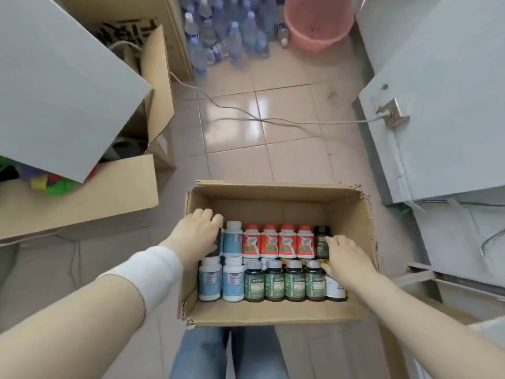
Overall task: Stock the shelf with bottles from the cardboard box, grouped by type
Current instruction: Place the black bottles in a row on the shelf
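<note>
Honestly, the biggest worry is a domino mess inside the cardboard box (273,314). The bottles are packed in two tight rows against the near wall and the far half is left bare, so if one gets yanked out, its neighbours could be knocked over or slid out of their groups.

The left hand (198,232) is placed at the left wall, fingers curled together over the top of a half-hidden bottle (217,246) at the left end of the far row. The right hand (347,258) is laid by the right wall, fingers slightly apart across the dark bottle (322,239), thumb down by the white bottle (334,289) in the near right corner. Whether anything is really gripped there can't be told.

If two bottles are lifted at once, one could easily be dropped on the tiles, and the cable (246,116) strung across the floor beyond the box could be tripped over. Types could get mixed too, since the two dark ones are kept apart by the red bottles (269,242). The shelf can't be picked out for sure.

As for writing, nothing can be read. The blue bottles (232,281) have plain labels, the red ones a pale emblem and the green bottles (274,283) a light panel, but everything is too blurred for any brand to be made out
</note>
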Available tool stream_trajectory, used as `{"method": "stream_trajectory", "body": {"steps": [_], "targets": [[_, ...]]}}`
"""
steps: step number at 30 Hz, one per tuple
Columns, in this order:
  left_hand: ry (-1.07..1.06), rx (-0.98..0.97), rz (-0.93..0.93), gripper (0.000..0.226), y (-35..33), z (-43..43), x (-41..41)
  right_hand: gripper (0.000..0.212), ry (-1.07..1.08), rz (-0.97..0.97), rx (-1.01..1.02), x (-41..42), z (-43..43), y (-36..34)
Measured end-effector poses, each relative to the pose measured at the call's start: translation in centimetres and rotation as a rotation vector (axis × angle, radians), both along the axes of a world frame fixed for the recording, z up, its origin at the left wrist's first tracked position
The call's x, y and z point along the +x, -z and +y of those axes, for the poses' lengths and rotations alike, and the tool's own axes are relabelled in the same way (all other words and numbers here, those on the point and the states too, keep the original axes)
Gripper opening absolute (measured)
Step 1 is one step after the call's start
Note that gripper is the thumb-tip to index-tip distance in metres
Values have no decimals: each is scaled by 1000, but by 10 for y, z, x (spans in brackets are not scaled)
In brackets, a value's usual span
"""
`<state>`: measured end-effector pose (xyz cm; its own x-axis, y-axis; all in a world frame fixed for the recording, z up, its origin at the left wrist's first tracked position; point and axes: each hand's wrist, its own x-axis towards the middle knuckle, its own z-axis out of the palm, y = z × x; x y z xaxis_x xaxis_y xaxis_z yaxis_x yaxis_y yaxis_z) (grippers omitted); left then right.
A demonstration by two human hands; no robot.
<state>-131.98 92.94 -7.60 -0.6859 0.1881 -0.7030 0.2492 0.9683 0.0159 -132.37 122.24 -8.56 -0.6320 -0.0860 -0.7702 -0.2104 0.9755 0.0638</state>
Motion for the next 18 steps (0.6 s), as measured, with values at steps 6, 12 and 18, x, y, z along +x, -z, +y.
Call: {"method": "stream_trajectory", "body": {"steps": [6,12,18], "targets": [[162,-91,-113,68,69,-3,-11,80,-118,0,100,-31,-1,88],[151,-106,-242,69,83,-1,-29,80,-176,-77,194,-47,4,113],[-45,32,-351,71,85,-1,-50,64,-230,-69,180,-56,9,109]]}}
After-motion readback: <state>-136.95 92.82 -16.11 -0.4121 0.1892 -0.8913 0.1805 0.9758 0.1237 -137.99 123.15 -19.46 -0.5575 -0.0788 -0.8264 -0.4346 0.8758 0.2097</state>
